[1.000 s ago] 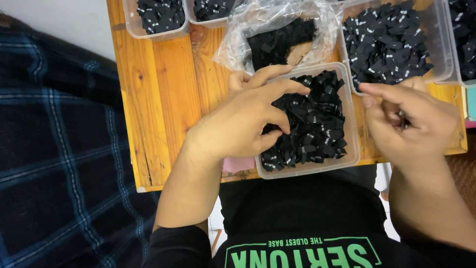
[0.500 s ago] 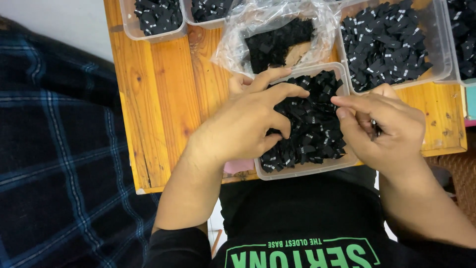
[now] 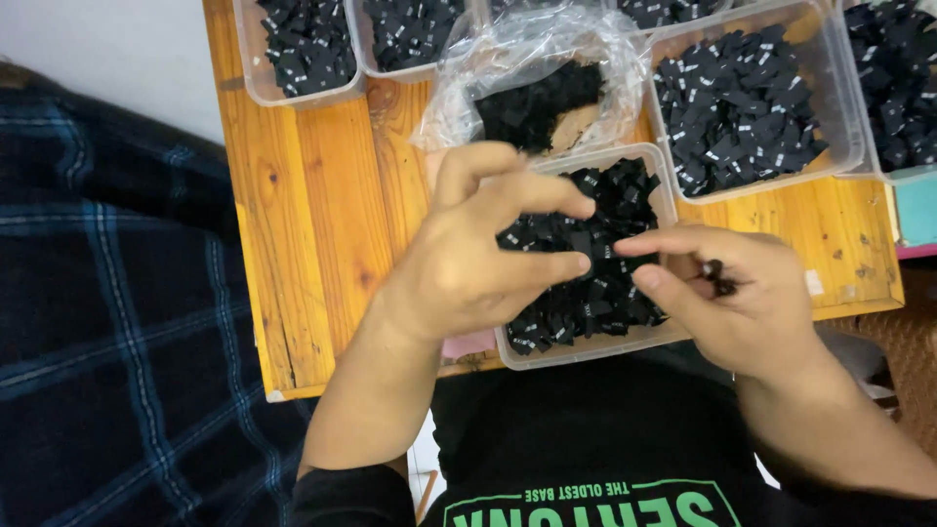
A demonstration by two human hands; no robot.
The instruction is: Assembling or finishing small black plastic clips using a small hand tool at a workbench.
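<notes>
A clear plastic tub [image 3: 586,349] full of small black fabric labels [image 3: 595,293] sits at the near edge of a wooden board [image 3: 312,244]. My left hand [image 3: 478,254] hovers over the tub's left half, fingers curled, with thumb and forefinger pinching toward a label at the middle. My right hand [image 3: 742,293] is over the tub's right rim, its fingertips meeting the left hand's, and a small bunch of black labels [image 3: 720,278] is tucked in its palm.
More clear tubs of black labels stand at the back: one at left [image 3: 298,49], one beside it [image 3: 410,34], a large one at right [image 3: 752,107] and one at far right [image 3: 898,88]. An open plastic bag [image 3: 537,88] of labels lies behind the near tub. Plaid cloth [image 3: 107,322] covers the left.
My right hand has moved left from the tub's right side until its fingertips meet the left hand's over the tub. The left hand stayed over the labels.
</notes>
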